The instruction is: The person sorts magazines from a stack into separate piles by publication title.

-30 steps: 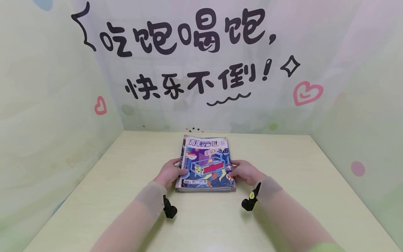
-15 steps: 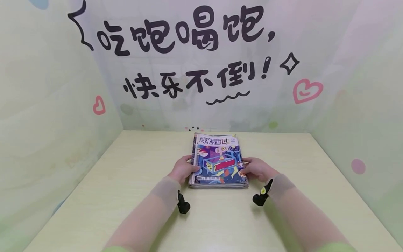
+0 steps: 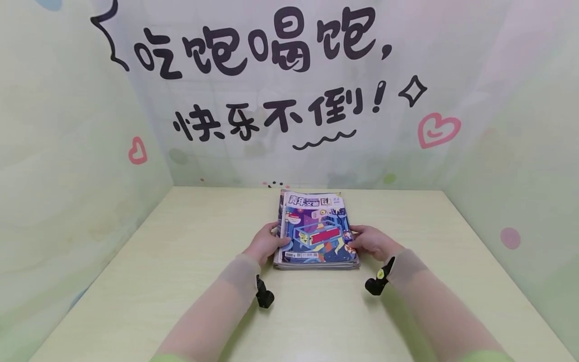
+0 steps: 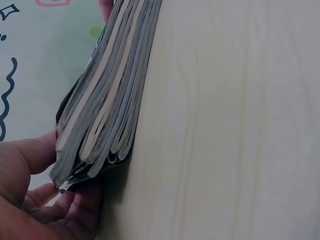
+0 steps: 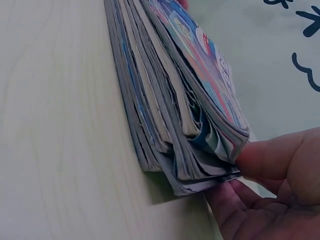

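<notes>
In the head view a stack of magazines [image 3: 316,234] lies toward the back of the table, its top cover purple and blue with white lettering. My left hand [image 3: 264,245] grips the stack's left side, thumb over the top edge. On the right side my right hand [image 3: 374,242] holds it the same way. Both wrist views show the folded grey and cream edges of the magazines [image 4: 107,85], somewhat uneven. There the left fingers [image 4: 55,205] and right fingers [image 5: 240,205] curl at the lower edge, with their tips hidden. The right-hand corner of the stack [image 5: 185,177] looks slightly fanned.
The pale wooden table [image 3: 181,241] reaches the back wall [image 3: 244,161], a printed cloth with black lettering and pink hearts. Cloth walls [image 3: 520,166] also stand at left and right. A small black camera is strapped to each wrist.
Both hands and the magazine stack have shifted right across the table, mostly in the first half second. Since then they have stayed nearly in place, with both grips kept.
</notes>
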Demonstrator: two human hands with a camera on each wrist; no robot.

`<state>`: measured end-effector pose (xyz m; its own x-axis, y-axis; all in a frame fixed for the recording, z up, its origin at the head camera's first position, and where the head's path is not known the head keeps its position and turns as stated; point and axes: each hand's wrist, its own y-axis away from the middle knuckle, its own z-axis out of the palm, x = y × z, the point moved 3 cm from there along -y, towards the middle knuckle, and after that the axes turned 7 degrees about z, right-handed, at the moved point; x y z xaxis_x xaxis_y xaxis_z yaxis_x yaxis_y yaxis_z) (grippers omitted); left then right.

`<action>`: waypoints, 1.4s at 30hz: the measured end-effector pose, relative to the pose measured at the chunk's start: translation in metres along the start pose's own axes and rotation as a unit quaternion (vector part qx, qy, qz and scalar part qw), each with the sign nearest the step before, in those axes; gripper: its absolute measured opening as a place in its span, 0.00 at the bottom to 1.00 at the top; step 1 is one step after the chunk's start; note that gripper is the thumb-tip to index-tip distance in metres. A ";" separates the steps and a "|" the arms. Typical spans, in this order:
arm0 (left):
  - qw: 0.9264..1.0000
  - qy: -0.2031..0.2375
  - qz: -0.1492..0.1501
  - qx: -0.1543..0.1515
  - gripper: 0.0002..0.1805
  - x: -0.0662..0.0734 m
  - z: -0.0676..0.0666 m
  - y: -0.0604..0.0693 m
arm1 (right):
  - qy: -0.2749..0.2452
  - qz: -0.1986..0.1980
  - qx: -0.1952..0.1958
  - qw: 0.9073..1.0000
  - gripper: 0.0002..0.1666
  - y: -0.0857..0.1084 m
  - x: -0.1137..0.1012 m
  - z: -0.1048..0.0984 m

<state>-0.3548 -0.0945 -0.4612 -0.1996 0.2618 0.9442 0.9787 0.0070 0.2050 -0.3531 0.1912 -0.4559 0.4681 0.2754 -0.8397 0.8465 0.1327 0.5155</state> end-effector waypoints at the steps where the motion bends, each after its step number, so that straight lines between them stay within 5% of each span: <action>1: 1.000 0.001 0.002 -0.001 0.41 -0.001 -0.001 0.000 | 0.005 -0.005 0.006 1.000 0.40 0.001 0.000 0.002; 7: 0.999 0.003 0.038 0.019 0.40 -0.008 -0.001 0.004 | 0.023 -0.030 0.070 0.997 0.34 0.009 0.007 0.013; 14: 0.992 -0.049 0.106 0.040 0.29 -0.007 0.008 0.014 | -0.013 -0.066 0.139 0.988 0.31 0.015 0.015 0.028; 18: 0.992 -0.036 0.110 0.045 0.26 -0.006 0.012 0.018 | -0.023 -0.082 0.171 0.982 0.29 0.013 0.018 0.034; 25: 0.993 0.053 0.074 0.079 0.24 -0.007 0.017 0.021 | 0.003 -0.103 0.210 0.972 0.29 0.009 0.022 0.039; 36: 0.990 0.017 0.090 0.104 0.24 -0.002 0.023 0.025 | -0.014 -0.112 0.161 0.981 0.32 0.010 0.032 0.034; 42: 0.991 0.039 0.065 0.111 0.23 -0.003 0.021 0.026 | -0.003 -0.125 0.120 0.985 0.34 0.013 0.033 0.027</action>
<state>-0.3278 -0.0748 -0.4639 -0.0658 0.1999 0.9776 0.9810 0.1919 0.0268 -0.3201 0.1761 -0.4817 0.2381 0.2576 -0.9365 0.9708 -0.0328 0.2378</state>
